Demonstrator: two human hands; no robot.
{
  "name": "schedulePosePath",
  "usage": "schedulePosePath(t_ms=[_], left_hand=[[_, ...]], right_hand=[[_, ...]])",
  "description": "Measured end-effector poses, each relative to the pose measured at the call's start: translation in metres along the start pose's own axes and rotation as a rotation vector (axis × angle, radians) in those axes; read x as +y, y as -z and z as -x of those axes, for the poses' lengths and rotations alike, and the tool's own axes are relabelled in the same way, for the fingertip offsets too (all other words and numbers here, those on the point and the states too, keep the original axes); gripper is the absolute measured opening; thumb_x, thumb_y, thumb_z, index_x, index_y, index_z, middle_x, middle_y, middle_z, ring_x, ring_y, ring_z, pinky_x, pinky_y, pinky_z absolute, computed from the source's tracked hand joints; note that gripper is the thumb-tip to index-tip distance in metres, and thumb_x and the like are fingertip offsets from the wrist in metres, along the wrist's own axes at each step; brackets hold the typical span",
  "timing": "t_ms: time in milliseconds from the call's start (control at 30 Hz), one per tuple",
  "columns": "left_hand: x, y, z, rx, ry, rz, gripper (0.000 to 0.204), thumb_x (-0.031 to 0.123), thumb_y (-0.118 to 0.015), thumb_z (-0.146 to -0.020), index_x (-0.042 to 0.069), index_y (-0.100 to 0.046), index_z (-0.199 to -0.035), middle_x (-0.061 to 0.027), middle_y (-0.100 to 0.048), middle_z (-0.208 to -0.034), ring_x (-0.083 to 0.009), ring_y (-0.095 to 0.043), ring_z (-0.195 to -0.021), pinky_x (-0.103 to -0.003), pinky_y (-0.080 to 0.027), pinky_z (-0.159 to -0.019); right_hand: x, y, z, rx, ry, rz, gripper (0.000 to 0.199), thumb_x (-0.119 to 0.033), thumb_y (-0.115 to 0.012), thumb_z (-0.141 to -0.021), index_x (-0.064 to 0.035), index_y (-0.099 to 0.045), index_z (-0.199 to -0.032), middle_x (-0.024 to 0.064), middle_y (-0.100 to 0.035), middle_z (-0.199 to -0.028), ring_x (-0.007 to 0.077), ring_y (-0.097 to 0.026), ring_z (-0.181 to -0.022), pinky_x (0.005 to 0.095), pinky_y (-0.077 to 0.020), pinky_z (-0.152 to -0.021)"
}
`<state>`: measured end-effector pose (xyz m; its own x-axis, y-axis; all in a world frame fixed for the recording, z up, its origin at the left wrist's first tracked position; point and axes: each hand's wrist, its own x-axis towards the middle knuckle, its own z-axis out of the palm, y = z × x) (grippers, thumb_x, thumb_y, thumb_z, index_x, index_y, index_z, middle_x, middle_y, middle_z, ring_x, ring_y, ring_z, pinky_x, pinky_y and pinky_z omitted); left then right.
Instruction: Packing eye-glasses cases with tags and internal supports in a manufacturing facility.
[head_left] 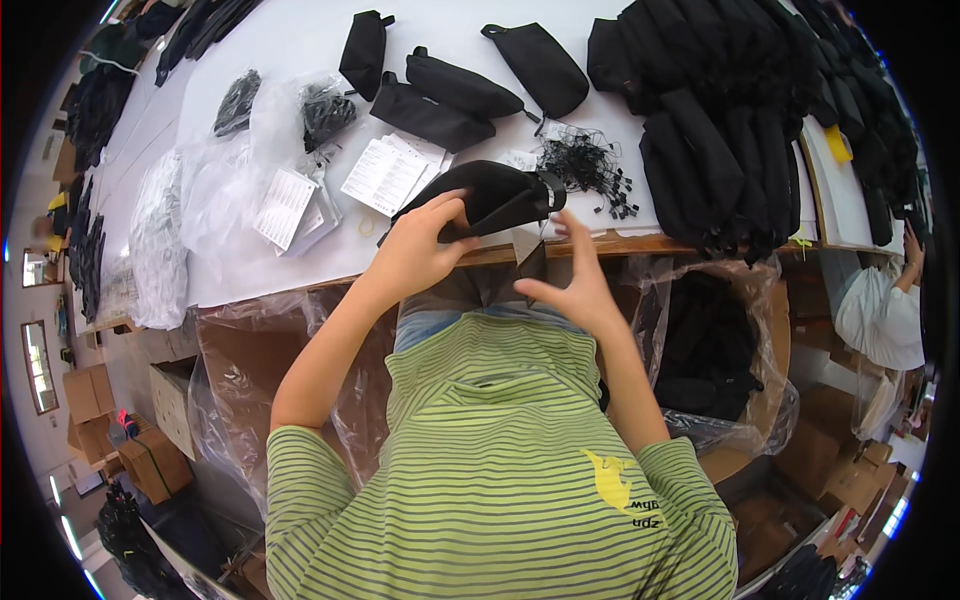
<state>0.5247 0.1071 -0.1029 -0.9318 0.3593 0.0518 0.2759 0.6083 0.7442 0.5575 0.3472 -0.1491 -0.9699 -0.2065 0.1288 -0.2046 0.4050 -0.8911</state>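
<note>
In front of me, at the table's near edge, my left hand [425, 245] is closed on a black zip pouch [490, 197], its thumb and fingers gripping the near side. The pouch's mouth gapes, and a loop sits at its right end. Just below that end hangs a small grey and dark flat piece [530, 252], whose kind I cannot make out. My right hand [580, 275] is beside it with thumb and fingers apart, seemingly holding nothing. Beyond the pouch lie a heap of black tag strings [585, 165] and printed white cards [385, 175].
Several black pouches [540, 70] lie at the far side, with a big pile of them [715, 130] on the right. Clear plastic bags [235, 200] cover the left. Below the table edge stands a plastic-lined carton [705, 340] holding black items. Another person [880, 310] is at far right.
</note>
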Motion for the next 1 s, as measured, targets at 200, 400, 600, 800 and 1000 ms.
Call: schedulePosePath(t_ms=[200,400,600,800,1000], left_hand=[[0.003,-0.004,-0.007,-0.092,-0.054,-0.019,0.024,0.015,-0.070,-0.078,0.000,-0.055,-0.088,-0.0175,-0.062,-0.105,-0.0371,-0.060,-0.090,-0.039,-0.047,-0.080],[0.009,0.005,-0.008,-0.053,0.069,0.033,0.021,0.015,-0.068,-0.082,0.000,-0.058,-0.093,-0.0155,-0.063,-0.097,-0.0301,-0.060,-0.089,-0.033,-0.045,-0.082],[0.032,0.029,0.012,-0.112,0.141,0.040,0.024,0.015,-0.067,-0.083,-0.002,-0.058,-0.098,-0.0158,-0.063,-0.087,-0.0290,-0.060,-0.082,-0.033,-0.046,-0.075],[0.047,0.021,0.037,-0.286,0.088,0.149,0.026,0.017,-0.068,-0.083,-0.001,-0.058,-0.099,-0.0172,-0.059,-0.080,-0.0290,-0.055,-0.070,-0.033,-0.045,-0.066],[0.061,-0.001,0.058,-0.442,0.030,0.213,0.024,0.023,-0.067,-0.084,0.004,-0.059,-0.096,-0.0175,-0.061,-0.074,-0.0355,-0.058,-0.070,-0.039,-0.044,-0.061]], right_hand=[[0.012,-0.025,0.011,0.156,-0.116,0.212,0.053,-0.030,-0.079,-0.072,0.0025,-0.060,-0.109,0.0143,-0.057,-0.111,0.0259,-0.054,-0.107,0.0359,-0.0421,-0.093],[0.023,0.033,0.013,0.116,-0.471,-0.587,0.040,-0.020,-0.075,-0.082,-0.0009,-0.061,-0.114,0.0012,-0.065,-0.084,0.0051,-0.056,-0.070,0.0199,-0.0444,-0.063],[0.024,0.102,0.027,-0.262,-0.079,-1.503,0.064,-0.034,-0.058,-0.093,-0.0075,-0.031,-0.144,0.0125,-0.064,-0.097,0.0139,-0.056,-0.062,0.0210,-0.0363,-0.051],[0.020,0.081,0.009,0.280,-0.127,-1.604,0.047,-0.044,-0.052,-0.095,-0.0038,-0.055,-0.119,0.0119,-0.066,-0.110,0.0205,-0.060,-0.082,0.0252,-0.0392,-0.060],[0.008,0.031,-0.039,0.807,-0.484,-1.046,0.029,-0.029,-0.059,-0.095,-0.0101,-0.053,-0.073,-0.0024,-0.043,-0.052,0.0075,-0.038,-0.043,0.0238,-0.0305,-0.041]])
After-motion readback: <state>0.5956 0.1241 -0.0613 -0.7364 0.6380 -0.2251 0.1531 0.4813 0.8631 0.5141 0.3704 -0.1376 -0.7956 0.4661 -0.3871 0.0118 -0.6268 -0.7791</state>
